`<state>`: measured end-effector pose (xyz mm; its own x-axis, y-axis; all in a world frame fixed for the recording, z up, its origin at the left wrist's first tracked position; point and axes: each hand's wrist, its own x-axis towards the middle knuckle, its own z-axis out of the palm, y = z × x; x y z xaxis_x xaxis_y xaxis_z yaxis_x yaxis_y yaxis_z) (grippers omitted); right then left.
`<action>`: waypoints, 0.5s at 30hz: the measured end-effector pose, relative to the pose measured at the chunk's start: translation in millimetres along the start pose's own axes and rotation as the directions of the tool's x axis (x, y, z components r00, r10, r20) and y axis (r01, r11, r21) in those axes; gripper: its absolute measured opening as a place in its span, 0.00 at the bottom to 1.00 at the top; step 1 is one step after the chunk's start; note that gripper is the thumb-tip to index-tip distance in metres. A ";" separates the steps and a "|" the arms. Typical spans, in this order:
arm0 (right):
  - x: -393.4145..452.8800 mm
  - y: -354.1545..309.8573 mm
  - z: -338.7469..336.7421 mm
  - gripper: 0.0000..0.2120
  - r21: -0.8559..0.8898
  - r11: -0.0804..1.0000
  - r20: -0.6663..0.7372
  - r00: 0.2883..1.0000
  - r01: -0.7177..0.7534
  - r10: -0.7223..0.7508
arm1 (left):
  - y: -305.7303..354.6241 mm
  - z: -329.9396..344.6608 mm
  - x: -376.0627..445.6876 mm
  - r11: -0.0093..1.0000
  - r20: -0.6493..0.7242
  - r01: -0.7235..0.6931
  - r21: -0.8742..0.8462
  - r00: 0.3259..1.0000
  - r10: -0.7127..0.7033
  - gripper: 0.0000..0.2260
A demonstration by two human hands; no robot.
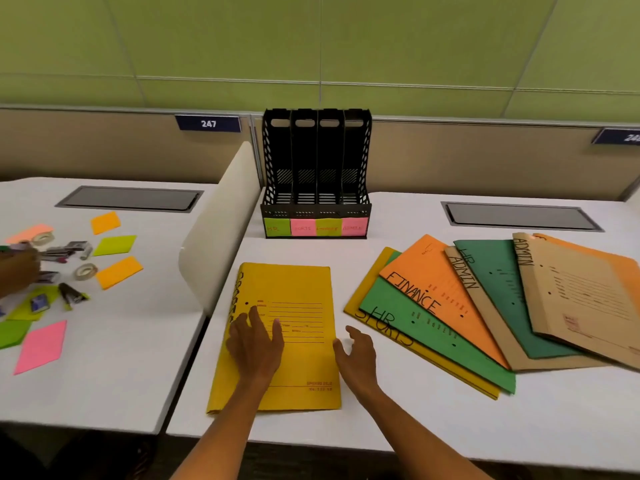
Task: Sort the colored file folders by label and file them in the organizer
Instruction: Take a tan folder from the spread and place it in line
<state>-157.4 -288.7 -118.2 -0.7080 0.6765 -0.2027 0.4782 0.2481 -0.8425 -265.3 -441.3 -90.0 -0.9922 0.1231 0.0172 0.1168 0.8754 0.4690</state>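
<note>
Head view shows your left hand (258, 344) pressing spread fingers on the yellow folder (298, 368) lying on the surface (398, 420), likely steadying it, your right hand (358, 358) relaxed beside its edge, the black organizer (316, 174) waiting behind

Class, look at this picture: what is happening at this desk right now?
A person is sorting labelled folders. Their left hand rests flat on a yellow folder lying alone on the white desk, while the right hand hovers open at its right edge. More folders lie fanned out to the right. The black organizer behind, with four labelled slots, holds no folders yet.
</note>
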 end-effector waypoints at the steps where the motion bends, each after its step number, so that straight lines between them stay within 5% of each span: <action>1: 1.3 0.8 -4.3 0.23 -0.003 1.000 -0.006 1.000 0.008 -0.008 | 6.7 3.6 -1.4 0.999 0.005 -0.030 -0.040 1.000 0.030 0.27; 15: 29.0 34.1 -112.2 0.23 -0.018 0.999 -0.294 0.955 -0.044 0.037 | 137.0 64.4 -42.9 0.915 0.198 -0.022 -0.403 0.974 0.110 0.28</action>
<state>-103.3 -182.8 -96.9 -0.5058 0.8591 -0.0775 0.5183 0.2309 -0.8234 -204.1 -296.6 -83.3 -0.9450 0.3093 -0.1067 0.1112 0.6102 0.7844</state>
